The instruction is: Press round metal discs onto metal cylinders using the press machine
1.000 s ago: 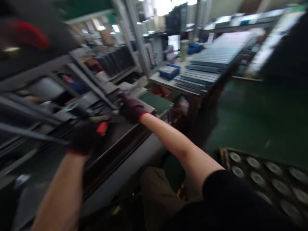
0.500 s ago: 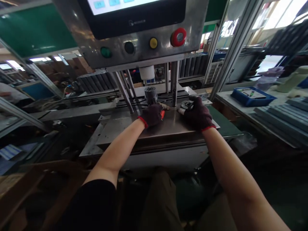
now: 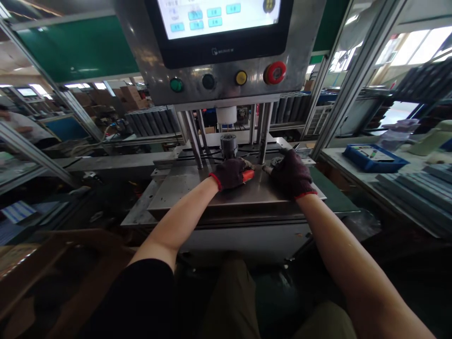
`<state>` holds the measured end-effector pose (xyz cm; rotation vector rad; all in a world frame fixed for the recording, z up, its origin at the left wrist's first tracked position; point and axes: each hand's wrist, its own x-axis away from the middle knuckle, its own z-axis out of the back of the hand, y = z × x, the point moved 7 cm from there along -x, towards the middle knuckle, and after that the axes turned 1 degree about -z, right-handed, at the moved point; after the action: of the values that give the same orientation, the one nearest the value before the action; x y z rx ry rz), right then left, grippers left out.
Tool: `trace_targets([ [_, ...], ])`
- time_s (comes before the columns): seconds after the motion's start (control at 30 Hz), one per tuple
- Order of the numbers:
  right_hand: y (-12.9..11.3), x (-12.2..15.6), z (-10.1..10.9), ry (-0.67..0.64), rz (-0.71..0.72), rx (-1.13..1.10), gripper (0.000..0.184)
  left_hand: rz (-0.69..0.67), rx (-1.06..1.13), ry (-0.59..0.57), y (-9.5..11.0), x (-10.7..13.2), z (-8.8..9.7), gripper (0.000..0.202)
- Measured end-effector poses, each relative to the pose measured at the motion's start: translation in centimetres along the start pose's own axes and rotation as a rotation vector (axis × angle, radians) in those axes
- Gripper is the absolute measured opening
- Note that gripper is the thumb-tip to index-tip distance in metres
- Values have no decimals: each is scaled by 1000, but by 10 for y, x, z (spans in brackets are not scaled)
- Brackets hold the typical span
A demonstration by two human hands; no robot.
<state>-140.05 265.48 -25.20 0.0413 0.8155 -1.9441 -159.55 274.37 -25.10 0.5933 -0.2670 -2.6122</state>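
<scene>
My left hand (image 3: 231,174), in a dark glove with a red cuff, is closed around a red-handled tool (image 3: 248,175); its working end is hidden. Just behind that hand a grey cylindrical metal part (image 3: 229,145) stands upright on the press, below a white round press head (image 3: 226,115) and apart from it. My right hand (image 3: 292,175), gloved alike, curls its fingers over a round metal part (image 3: 277,162) at the right of the steel plate (image 3: 187,186). Most of that part is covered by the fingers.
Above my hands hangs a control panel with a lit screen (image 3: 219,19), a green button (image 3: 176,85), a yellow button (image 3: 241,77) and a red stop button (image 3: 275,73). Steel posts (image 3: 267,134) flank the press. A blue tray (image 3: 375,157) is at right; a person sits far left.
The view has tilted up, showing more of the screen. Both hands stay near the same places on the steel plate, and more of the red handle shows in my left hand.
</scene>
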Motion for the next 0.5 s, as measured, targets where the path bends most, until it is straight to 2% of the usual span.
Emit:
trace_targets([
  [0.23,8,-2,-5,-16,-35,3,86,29,4,-3,-1,1,0,28],
  [0.37,7,0,-4,-20,-53,-15,81,46,34,-1,0,2,2,28],
  [0.5,4,2,-3,-36,-54,-49,84,71,18,3,-2,1,3,33],
])
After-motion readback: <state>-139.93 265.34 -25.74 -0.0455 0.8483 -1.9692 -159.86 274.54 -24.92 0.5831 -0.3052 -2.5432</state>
